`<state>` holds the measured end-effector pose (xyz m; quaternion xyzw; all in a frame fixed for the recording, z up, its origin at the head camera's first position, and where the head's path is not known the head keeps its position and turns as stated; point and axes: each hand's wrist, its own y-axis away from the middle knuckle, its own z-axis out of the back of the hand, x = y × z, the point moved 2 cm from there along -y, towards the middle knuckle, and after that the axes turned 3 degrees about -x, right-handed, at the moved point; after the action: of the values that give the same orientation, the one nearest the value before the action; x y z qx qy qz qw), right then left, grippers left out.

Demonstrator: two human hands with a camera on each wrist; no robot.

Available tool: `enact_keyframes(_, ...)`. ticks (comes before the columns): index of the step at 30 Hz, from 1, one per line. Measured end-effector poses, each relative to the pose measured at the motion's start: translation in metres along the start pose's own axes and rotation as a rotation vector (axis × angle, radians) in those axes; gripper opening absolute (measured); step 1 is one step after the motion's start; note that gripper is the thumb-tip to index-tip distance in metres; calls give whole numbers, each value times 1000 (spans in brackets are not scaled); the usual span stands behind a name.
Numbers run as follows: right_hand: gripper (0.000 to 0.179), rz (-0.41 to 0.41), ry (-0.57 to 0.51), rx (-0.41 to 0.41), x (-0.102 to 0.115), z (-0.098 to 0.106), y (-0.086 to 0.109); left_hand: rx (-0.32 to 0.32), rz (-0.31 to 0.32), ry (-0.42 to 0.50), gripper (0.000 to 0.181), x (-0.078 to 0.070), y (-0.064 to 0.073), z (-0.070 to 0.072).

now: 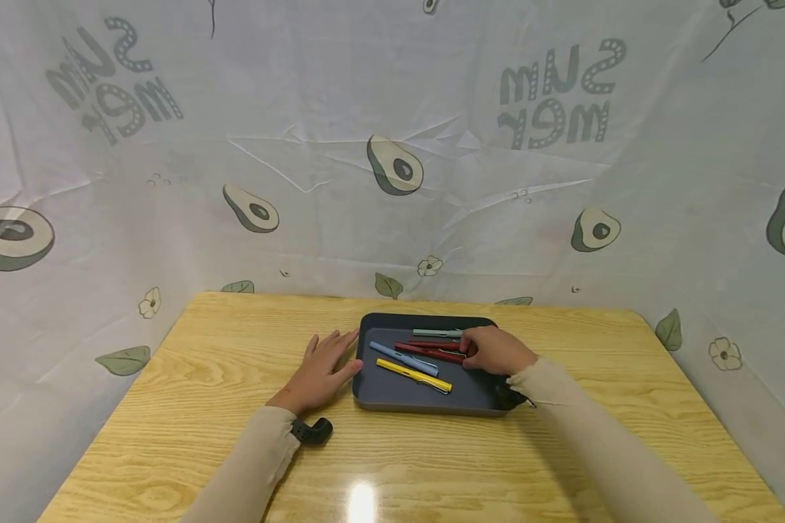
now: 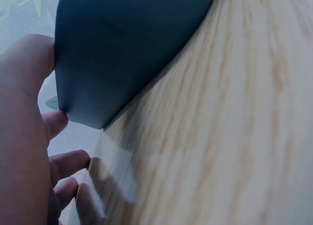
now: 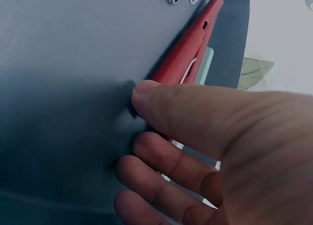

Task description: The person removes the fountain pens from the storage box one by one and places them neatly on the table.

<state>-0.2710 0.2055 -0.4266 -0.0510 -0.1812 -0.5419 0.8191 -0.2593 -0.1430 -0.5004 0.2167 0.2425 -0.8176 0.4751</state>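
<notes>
A dark grey tray (image 1: 480, 396) lies on the wooden table, holding several capped pens with wire clips. My right hand (image 1: 497, 349) is inside its right part, thumb and fingers curled at the right end of the red pens (image 1: 425, 351). In the right wrist view the thumb and forefinger pinch a red pen (image 3: 183, 58), whose end they hide. A blue pen (image 1: 402, 357) and a yellow pen (image 1: 412, 374) lie nearer the front, a pale green pen (image 1: 435, 333) at the back. Against the tray's left wall, my left hand (image 1: 323, 370) rests with fingers spread, thumb touching the rim.
The wooden table (image 1: 235, 392) extends around the tray on all sides. Behind it hangs a pale cloth (image 1: 327, 218) printed with avocados and leaves. A black strap (image 1: 310, 432) circles the left wrist.
</notes>
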Motion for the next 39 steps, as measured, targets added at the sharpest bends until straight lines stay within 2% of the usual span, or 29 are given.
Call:
enact_keyframes(10,10,-12,27,-3,3,-2,-3,-15,14,27,72,0,2,-3)
enact_keyframes(21,17,-4,-77,-25,0,4,0,4,25,19,73,-2,0,-1)
enact_keyframes(24,10,20,-68,-52,0,6,2,1,24,19,73,-3,0,-1)
enact_keyframes(29,6,3,-126,-102,-5,7,5,-6,19,17,72,-3,1,0)
enact_keyframes(39,9,-18,-247,-183,-14,11,17,1,1,-1,69,0,-1,0)
